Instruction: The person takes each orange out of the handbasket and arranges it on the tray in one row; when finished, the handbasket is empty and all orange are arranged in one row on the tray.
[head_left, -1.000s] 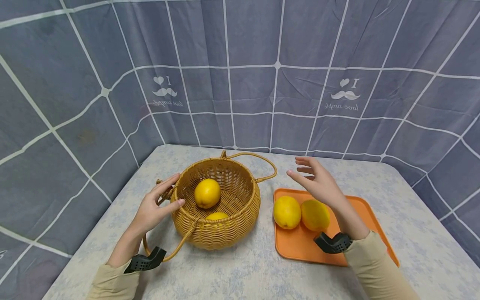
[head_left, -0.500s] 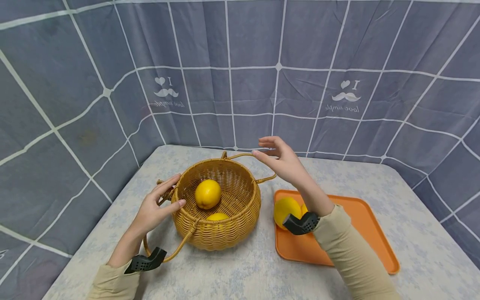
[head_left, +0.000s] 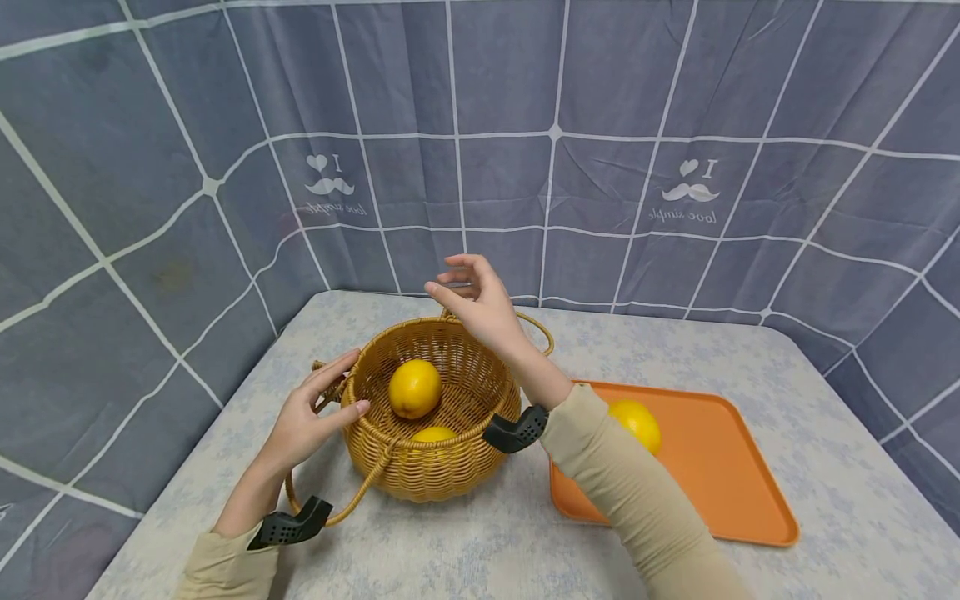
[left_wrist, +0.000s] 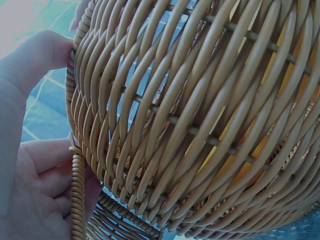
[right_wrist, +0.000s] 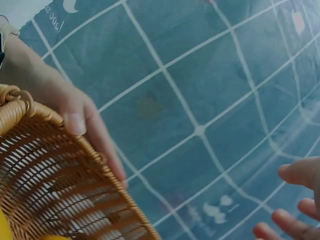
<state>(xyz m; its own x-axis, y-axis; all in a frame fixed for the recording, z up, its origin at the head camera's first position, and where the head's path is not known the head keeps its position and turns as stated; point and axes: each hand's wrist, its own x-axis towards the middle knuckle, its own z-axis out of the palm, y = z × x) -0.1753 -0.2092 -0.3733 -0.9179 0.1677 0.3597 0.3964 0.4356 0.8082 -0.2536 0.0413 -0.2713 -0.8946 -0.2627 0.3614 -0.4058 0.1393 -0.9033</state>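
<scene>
A round wicker basket (head_left: 442,475) stands left of the table's middle, with one whole yellow fruit (head_left: 415,388) inside and another yellow fruit (head_left: 434,434) partly hidden by the front rim. My left hand (head_left: 311,417) holds the basket's left side, thumb at the rim. In the left wrist view, curled fingers (left_wrist: 47,170) show beside a looped wicker handle (left_wrist: 78,197). Over the basket's far right rim hovers my right hand (head_left: 483,308), its fingers loosely bent and nothing between them. The right wrist view shows its thumb and fingers (right_wrist: 290,225) apart.
To the right lies an orange tray (head_left: 720,467) with a yellow fruit (head_left: 636,425) on it, partly behind the right sleeve (head_left: 637,492). A looped handle (head_left: 543,329) sticks out at the basket's back right. A grey-blue checked cloth (head_left: 510,183) hangs behind the table.
My right hand has swept left from above the tray to over the basket's far rim, the forearm now covering part of the tray. My left hand and the basket have stayed put.
</scene>
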